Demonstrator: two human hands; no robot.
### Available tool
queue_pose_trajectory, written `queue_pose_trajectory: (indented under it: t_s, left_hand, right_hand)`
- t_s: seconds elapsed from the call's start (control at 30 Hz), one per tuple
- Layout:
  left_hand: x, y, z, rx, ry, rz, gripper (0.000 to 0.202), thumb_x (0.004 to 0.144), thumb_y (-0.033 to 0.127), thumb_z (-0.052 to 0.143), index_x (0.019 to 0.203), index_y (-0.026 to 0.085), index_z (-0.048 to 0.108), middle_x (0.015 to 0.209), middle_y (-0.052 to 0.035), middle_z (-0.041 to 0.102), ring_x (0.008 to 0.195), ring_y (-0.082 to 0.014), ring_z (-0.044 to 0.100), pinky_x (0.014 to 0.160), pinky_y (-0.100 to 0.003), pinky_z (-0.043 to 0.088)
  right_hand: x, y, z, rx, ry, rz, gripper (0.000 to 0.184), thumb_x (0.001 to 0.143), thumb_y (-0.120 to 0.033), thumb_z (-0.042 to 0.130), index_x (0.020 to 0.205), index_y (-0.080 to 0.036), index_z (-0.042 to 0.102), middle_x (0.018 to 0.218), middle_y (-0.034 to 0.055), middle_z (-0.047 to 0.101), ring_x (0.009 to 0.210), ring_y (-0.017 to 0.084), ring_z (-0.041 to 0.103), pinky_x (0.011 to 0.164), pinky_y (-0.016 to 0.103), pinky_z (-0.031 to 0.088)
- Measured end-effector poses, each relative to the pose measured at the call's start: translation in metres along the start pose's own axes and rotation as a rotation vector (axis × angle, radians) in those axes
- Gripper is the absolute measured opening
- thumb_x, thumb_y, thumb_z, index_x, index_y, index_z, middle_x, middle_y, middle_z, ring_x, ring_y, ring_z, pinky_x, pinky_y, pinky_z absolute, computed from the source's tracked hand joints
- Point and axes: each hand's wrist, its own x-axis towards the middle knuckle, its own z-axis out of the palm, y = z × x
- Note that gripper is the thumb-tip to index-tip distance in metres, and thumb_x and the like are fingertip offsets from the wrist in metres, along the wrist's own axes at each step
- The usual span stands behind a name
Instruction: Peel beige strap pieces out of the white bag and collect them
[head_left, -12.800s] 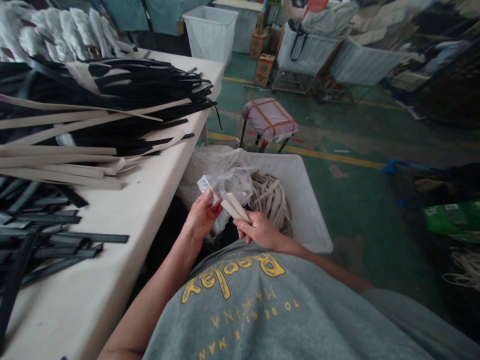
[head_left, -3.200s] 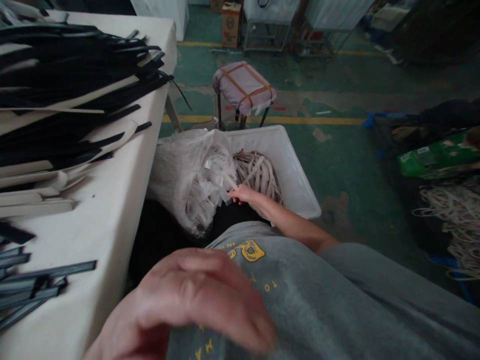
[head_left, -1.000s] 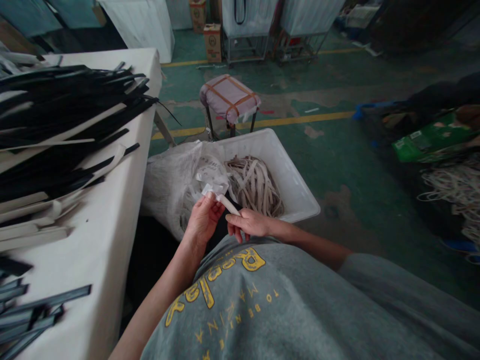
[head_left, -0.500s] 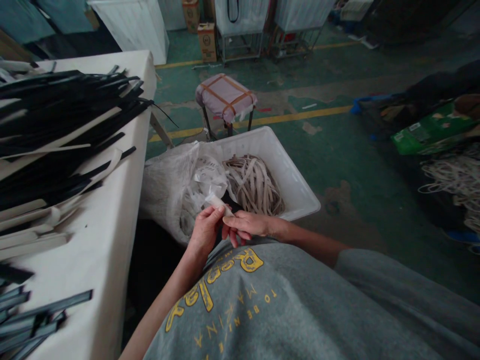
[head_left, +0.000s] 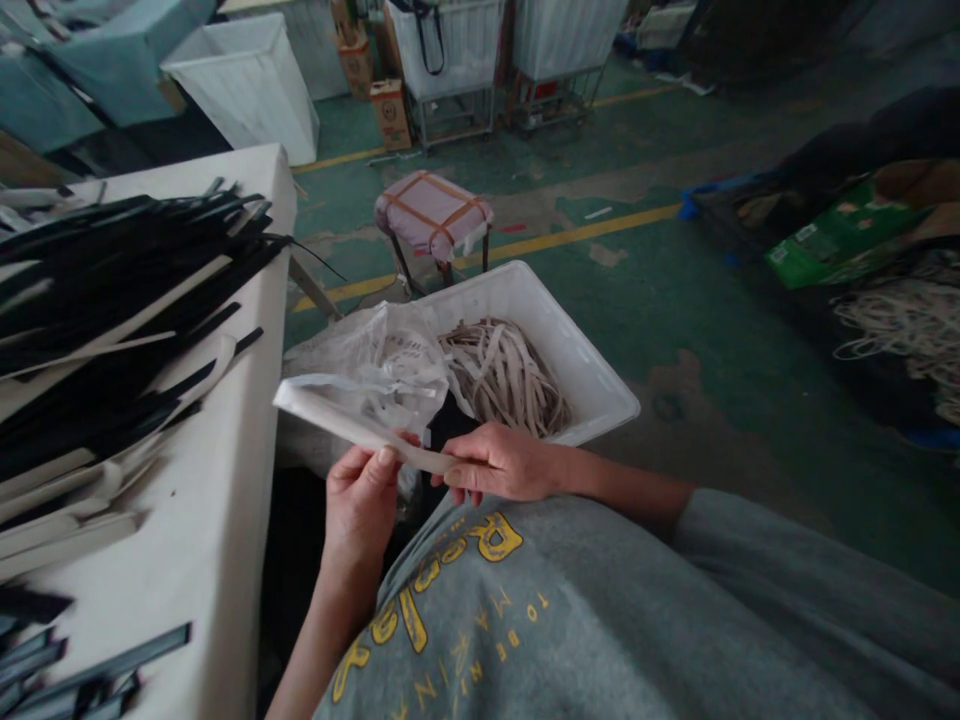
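Observation:
My left hand (head_left: 360, 500) and my right hand (head_left: 499, 465) both pinch a long clear plastic sleeve (head_left: 337, 420) with a cream strip inside it. The sleeve runs from my fingers up and to the left, over the gap between the table and my lap. Behind it a white plastic bin (head_left: 577, 355) on the floor holds a heap of cream strips (head_left: 502, 375) and a crumpled clear bag of sleeves (head_left: 375, 360).
A white table (head_left: 225, 470) on my left carries piles of black straps (head_left: 112, 280) and cream straps (head_left: 60, 500). A padded stool (head_left: 433, 210) stands beyond the bin. White bins, carts and cardboard boxes line the far floor; green packets and cord bundles lie at right.
The sleeve, bunched between my fingers half a second ago, is now drawn out long to the left. My left hand has dropped lower along it; my right hand still grips its near end.

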Motion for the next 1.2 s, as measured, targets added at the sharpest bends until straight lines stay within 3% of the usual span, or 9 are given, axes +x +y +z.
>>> queue_pose_trajectory:
  t_s: [0.1, 0.23, 0.4, 0.5, 0.63, 0.77, 0.9, 1.1, 1.2]
  left_hand:
    - [-0.007, 0.014, 0.0, 0.046, -0.006, 0.084, 0.021, 0.062, 0.039, 0.09, 0.069, 0.024, 0.077, 0.078, -0.0007, 0.076, 0.075, -0.0177, 0.069, 0.075, -0.03, 0.056]
    - [-0.013, 0.025, 0.008, 0.058, -0.056, 0.095, 0.022, 0.065, 0.045, 0.088, 0.069, 0.026, 0.078, 0.081, -0.0015, 0.076, 0.075, -0.019, 0.069, 0.068, -0.03, 0.056]
    - [-0.016, 0.039, 0.005, 0.156, -0.014, 0.301, 0.012, 0.072, 0.037, 0.085, 0.073, 0.028, 0.078, 0.087, -0.0019, 0.077, 0.083, -0.0175, 0.069, 0.077, -0.028, 0.055]
    - [-0.015, 0.039, 0.003, 0.124, -0.044, 0.263, 0.016, 0.071, 0.039, 0.086, 0.079, 0.028, 0.079, 0.086, -0.0015, 0.076, 0.083, -0.0168, 0.069, 0.079, -0.027, 0.056]
    - [-0.01, 0.037, 0.003, -0.055, 0.098, 0.167, 0.039, 0.069, 0.054, 0.083, 0.097, 0.027, 0.077, 0.085, 0.0018, 0.075, 0.075, -0.0125, 0.067, 0.076, -0.024, 0.057]
    - [-0.007, 0.038, 0.002, -0.067, 0.15, 0.179, 0.027, 0.071, 0.044, 0.085, 0.084, 0.023, 0.073, 0.078, 0.0044, 0.071, 0.072, -0.0099, 0.065, 0.074, -0.022, 0.056]
    - [-0.009, 0.036, 0.002, -0.033, 0.146, 0.227, 0.027, 0.067, 0.038, 0.089, 0.075, 0.02, 0.071, 0.072, 0.003, 0.069, 0.068, -0.011, 0.065, 0.071, -0.023, 0.057]
    - [-0.02, 0.035, 0.012, 0.075, 0.047, 0.181, 0.029, 0.069, 0.043, 0.086, 0.07, 0.018, 0.072, 0.067, -0.0002, 0.07, 0.062, -0.0125, 0.065, 0.06, -0.022, 0.054]
    - [-0.009, 0.034, 0.017, 0.09, 0.056, 0.222, 0.031, 0.064, 0.043, 0.089, 0.069, 0.018, 0.071, 0.067, 0.0003, 0.071, 0.061, -0.0135, 0.065, 0.06, -0.024, 0.054]
  right_hand:
    - [-0.001, -0.002, 0.003, -0.041, -0.021, -0.03, 0.043, 0.102, -0.049, 0.044, 0.094, -0.013, 0.066, 0.072, 0.0019, 0.067, 0.058, 0.01, 0.063, 0.056, 0.02, 0.051]
    - [0.007, -0.01, 0.007, -0.116, 0.06, -0.143, 0.041, 0.103, -0.047, 0.042, 0.096, -0.016, 0.067, 0.072, 0.0009, 0.067, 0.059, 0.01, 0.063, 0.057, 0.02, 0.05]
    - [0.006, -0.022, 0.004, -0.117, -0.024, -0.228, 0.037, 0.104, -0.039, 0.04, 0.097, -0.014, 0.067, 0.072, 0.0022, 0.067, 0.062, 0.01, 0.064, 0.058, 0.019, 0.05]
    - [0.002, -0.023, 0.003, -0.171, -0.014, -0.263, 0.037, 0.104, -0.038, 0.038, 0.093, -0.015, 0.066, 0.07, 0.0021, 0.066, 0.06, 0.01, 0.063, 0.057, 0.018, 0.048]
    - [0.002, -0.022, 0.002, -0.237, -0.026, -0.339, 0.035, 0.103, -0.033, 0.038, 0.09, -0.015, 0.065, 0.07, 0.0029, 0.068, 0.061, 0.01, 0.063, 0.059, 0.019, 0.047]
    - [0.004, -0.017, 0.005, -0.323, 0.07, -0.329, 0.034, 0.102, -0.031, 0.04, 0.082, -0.016, 0.065, 0.065, 0.0023, 0.065, 0.059, 0.011, 0.06, 0.059, 0.02, 0.043]
    - [0.005, -0.011, 0.009, -0.486, 0.201, -0.416, 0.034, 0.098, -0.028, 0.043, 0.07, -0.017, 0.059, 0.062, 0.0023, 0.059, 0.058, 0.012, 0.054, 0.057, 0.023, 0.037]
    - [0.006, -0.016, 0.011, -0.519, 0.272, -0.447, 0.036, 0.101, -0.029, 0.04, 0.069, -0.017, 0.053, 0.061, 0.0011, 0.055, 0.057, 0.011, 0.051, 0.056, 0.023, 0.033]
    - [0.004, -0.018, 0.008, -0.476, 0.291, -0.471, 0.033, 0.098, -0.032, 0.046, 0.071, -0.016, 0.056, 0.062, 0.0008, 0.056, 0.057, 0.011, 0.051, 0.055, 0.023, 0.033]
